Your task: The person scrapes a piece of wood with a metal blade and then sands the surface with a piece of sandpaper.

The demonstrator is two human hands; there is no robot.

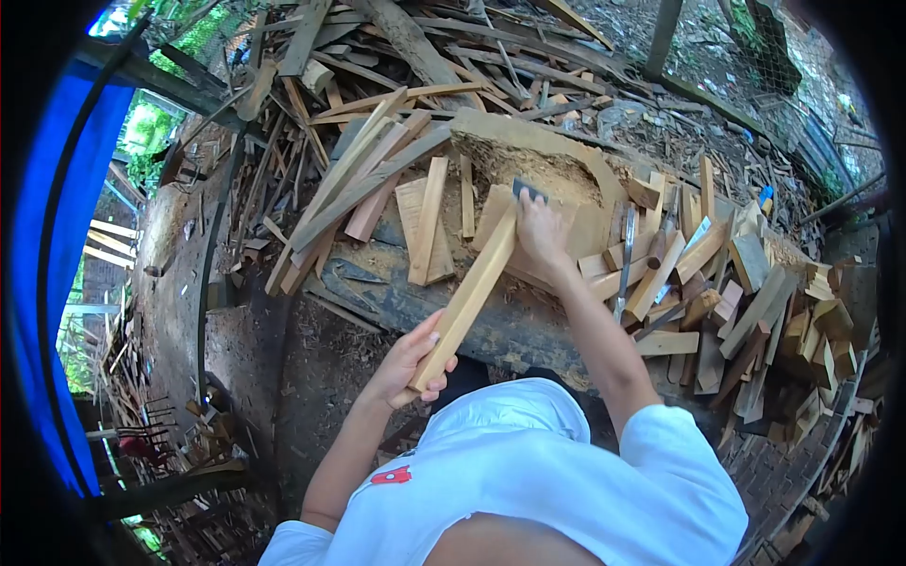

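Note:
A long squared wooden bar [469, 297] slants from near my body up to the workbench. My left hand [411, 360] is wrapped round its lower end, the thumb along one side. At the bar's far end my right hand [544, 229] grips a small dark grey flat piece [530, 190], its fingers right at the wood; I cannot tell what kind of piece it is. Beyond the right hand lies a large wooden block [528, 135] with a rough, hollowed face and sawdust on it. Short boards [429, 224] lie just left of the bar.
The dark, worn workbench [368, 283] runs across in front of me. Many wood offcuts [746, 283] crowd its right side, with a metal saw blade [627, 250] among them. Long planks [349, 179] jut out at the left. Behind is a scrap heap [415, 47]; a blue tarp [71, 236] hangs far left.

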